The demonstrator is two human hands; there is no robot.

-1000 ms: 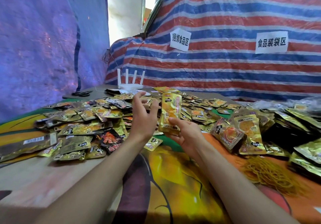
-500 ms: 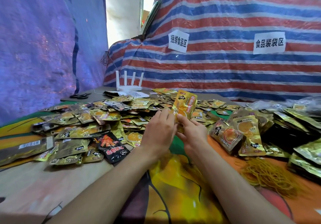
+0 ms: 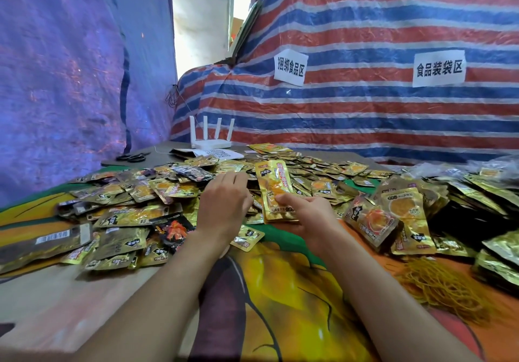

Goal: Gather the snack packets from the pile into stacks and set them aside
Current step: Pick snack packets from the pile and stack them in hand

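— What colour is the pile of packets (image 3: 168, 193)?
— Mostly shiny gold foil with orange pictures and small black labels. One black packet (image 3: 171, 228) bears a red-orange flame.
— And the upright stack (image 3: 276, 190)?
— Gold, with a red band of lettering.
— Behind it?
— A striped tarp (image 3: 365, 109) in red, blue and white; the table cover (image 3: 280, 291) is yellow, orange and green with dark outlines

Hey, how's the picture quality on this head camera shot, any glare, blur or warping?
Head view: the opening at the back is blown out white; foil packets in the pile throw patchy glare; the striped tarp bows from wide-angle distortion; the left hand looks slightly soft, the stack in the right hand sharper.
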